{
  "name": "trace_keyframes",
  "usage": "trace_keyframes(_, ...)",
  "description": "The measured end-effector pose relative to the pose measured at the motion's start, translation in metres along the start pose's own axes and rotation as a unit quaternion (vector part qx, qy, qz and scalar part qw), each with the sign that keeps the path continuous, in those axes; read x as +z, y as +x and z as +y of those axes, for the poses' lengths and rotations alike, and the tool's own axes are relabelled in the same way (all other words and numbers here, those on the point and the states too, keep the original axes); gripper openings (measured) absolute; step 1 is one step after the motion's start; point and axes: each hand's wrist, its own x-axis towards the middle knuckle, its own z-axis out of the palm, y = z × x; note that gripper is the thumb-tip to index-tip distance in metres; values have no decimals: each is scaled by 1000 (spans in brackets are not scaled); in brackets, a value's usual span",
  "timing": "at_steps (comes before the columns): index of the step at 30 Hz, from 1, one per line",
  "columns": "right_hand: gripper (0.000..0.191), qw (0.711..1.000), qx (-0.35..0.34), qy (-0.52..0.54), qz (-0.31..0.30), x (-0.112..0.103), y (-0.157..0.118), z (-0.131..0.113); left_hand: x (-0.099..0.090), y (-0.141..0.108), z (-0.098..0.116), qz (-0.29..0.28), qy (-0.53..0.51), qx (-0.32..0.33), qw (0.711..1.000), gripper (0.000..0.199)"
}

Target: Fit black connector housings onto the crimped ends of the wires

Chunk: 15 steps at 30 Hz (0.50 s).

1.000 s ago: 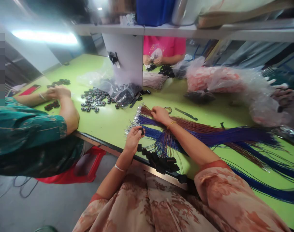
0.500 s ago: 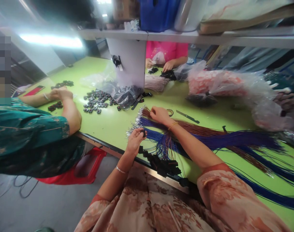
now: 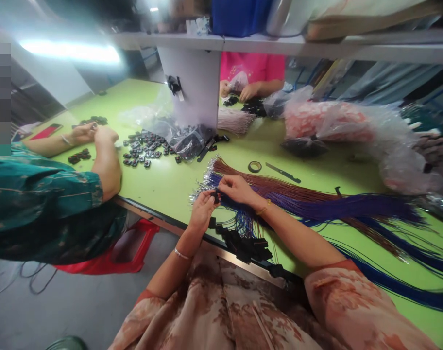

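Between the thumb and fingers of my left hand (image 3: pixel 203 210) is a small black plastic connector housing (image 3: pixel 216 196). My right hand (image 3: pixel 236 189) is closed in a pinch right beside it, its fingertips almost at the housing; whatever is in that pinch is too small to make out. Beneath and behind my hands lie bundles of thin wires with silvery terminal ends: brown wires (image 3: pixel 280 186) at the back and blue wires (image 3: pixel 316 208) nearer me. A pile of black housings (image 3: pixel 245 245) sits along the table edge, just below my hands.
A roll of black tape (image 3: pixel 254 166) and a dark flat blade (image 3: pixel 283 172) lie behind the wires. Left of centre are scattered small black parts (image 3: pixel 144 148). A co-worker in a green sleeve (image 3: pixel 42 189) sits at left; another person in pink (image 3: pixel 252 68) works opposite. A shelf (image 3: pixel 316 47) spans above.
My right hand has come from the brown wire ends toward me and left, up to the housing in my left hand. The tape roll now shows fully.
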Motion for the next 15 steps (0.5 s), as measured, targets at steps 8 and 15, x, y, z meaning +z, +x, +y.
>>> trace_keyframes(8, 25, 998, 21, -58, -8, 7, -25, 4, 0, 0, 1, -8, 1, 4, 1000, 32)
trace_keyframes(15, 27, 994, 40, -100, -2, 8, -27, 2, 0, -1, 2, -9, 10, 13, 1000, 31)
